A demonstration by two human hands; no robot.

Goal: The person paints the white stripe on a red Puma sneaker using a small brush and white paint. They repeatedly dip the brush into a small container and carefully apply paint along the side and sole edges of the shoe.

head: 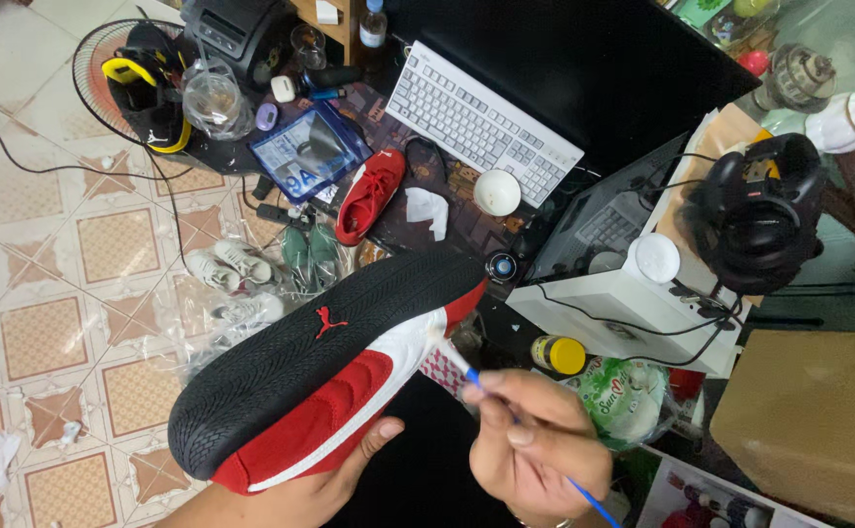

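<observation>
While left hand (300, 494) cradles one shoe (325, 367), right hand (535, 445) holds one brush (525, 430).

A cluttered home work corner is showing itself: a white keyboard (481, 122) is lying at twelve o'clock, a fan (119, 73) is standing on patterned floor tiles (56, 284) at ten, loose shoes (242, 264) are piling at nine.

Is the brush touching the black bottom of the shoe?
No, the thin brush in the right hand touches the white side of the red shoe, not its black sole.
</observation>
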